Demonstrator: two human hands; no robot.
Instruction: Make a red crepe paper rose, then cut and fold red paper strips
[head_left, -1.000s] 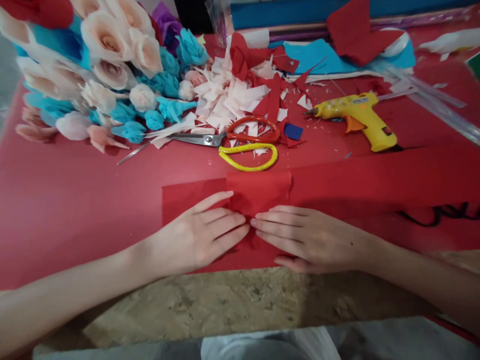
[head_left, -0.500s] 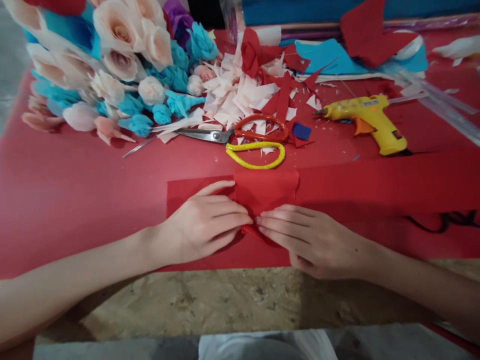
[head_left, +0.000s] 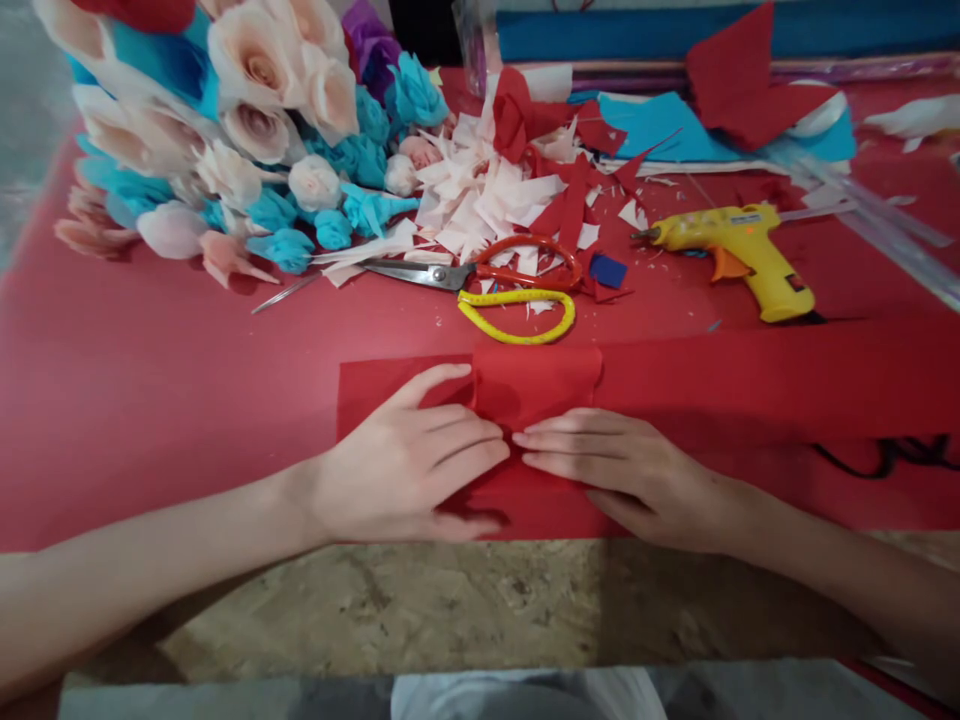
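A folded piece of red crepe paper (head_left: 536,375) lies on the table in front of me, over a darker red strip (head_left: 765,380) that runs off to the right. My left hand (head_left: 420,450) rests on the paper's left side, fingers extended and thumb spread apart below. From the right, my right hand (head_left: 615,465) lies with its fingers stretched flat over the same paper. The fingertips of both hands almost meet at its middle and press on it.
Scissors (head_left: 517,290) with red and yellow handles lie beyond the paper, beside white and red scraps (head_left: 487,185). Paper flowers (head_left: 259,65) are heaped at the far left. A yellow glue gun (head_left: 739,250) lies at the right. The wooden table edge (head_left: 420,600) is nearest me.
The bunched lower edge of the red paper now lies flatter under my hands. My left thumb has come out from beneath the fingers and spread apart. The view has shifted slightly.
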